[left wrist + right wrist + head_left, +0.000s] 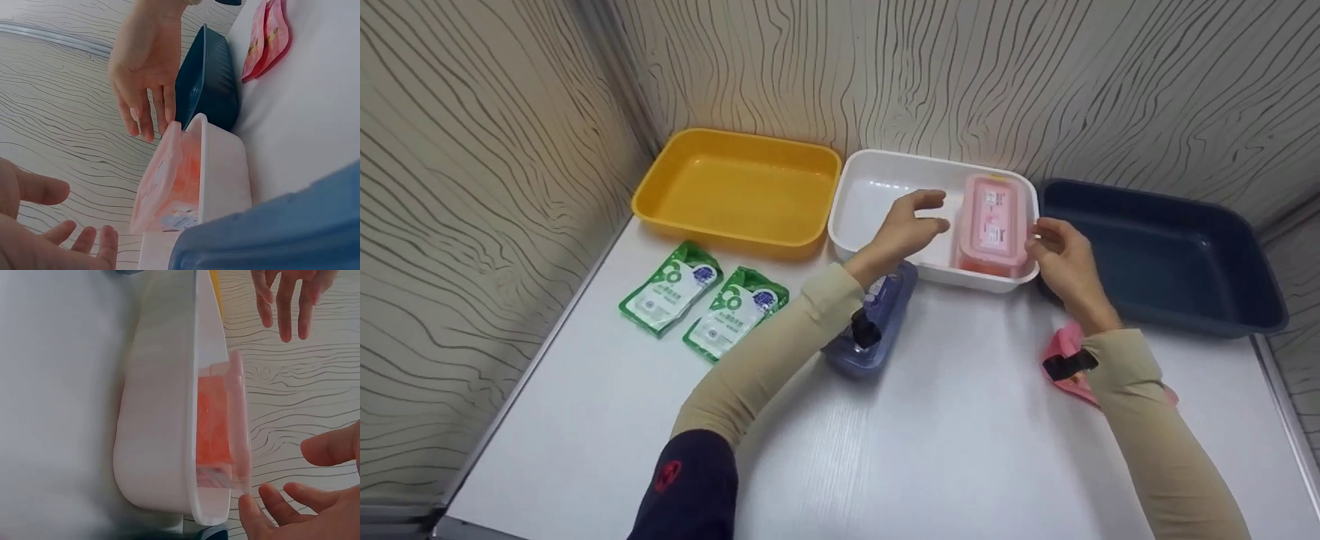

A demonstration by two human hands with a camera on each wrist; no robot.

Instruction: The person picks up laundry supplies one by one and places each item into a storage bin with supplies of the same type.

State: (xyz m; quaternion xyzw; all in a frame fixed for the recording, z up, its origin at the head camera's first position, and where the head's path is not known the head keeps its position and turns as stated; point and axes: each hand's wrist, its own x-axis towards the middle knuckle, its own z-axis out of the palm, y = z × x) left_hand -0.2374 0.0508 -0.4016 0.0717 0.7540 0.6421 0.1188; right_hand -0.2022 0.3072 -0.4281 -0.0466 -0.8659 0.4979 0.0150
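Observation:
A pink lidded food container (994, 217) sits at the right end of the white bin (877, 169). My left hand (906, 229) hovers over the bin to the container's left, fingers spread and holding nothing. At the container's right edge is my right hand (1066, 262), its fingers loosely bent and not wrapped round anything. In the right wrist view, a fingertip of the right hand (304, 506) is at the lid's edge; whether it touches cannot be told. Below my left wrist, a blue lidded container (894, 304) lies on the table, partly covered by the forearm.
A yellow bin (735, 139) stands left of the white one, a dark blue bin (1155, 255) right of it. Two green-and-white pouches (671, 289) lie at the left. Pink packets (270, 39) lie near the right forearm, partly hidden in the head view. Patterned walls (885, 75) rise behind.

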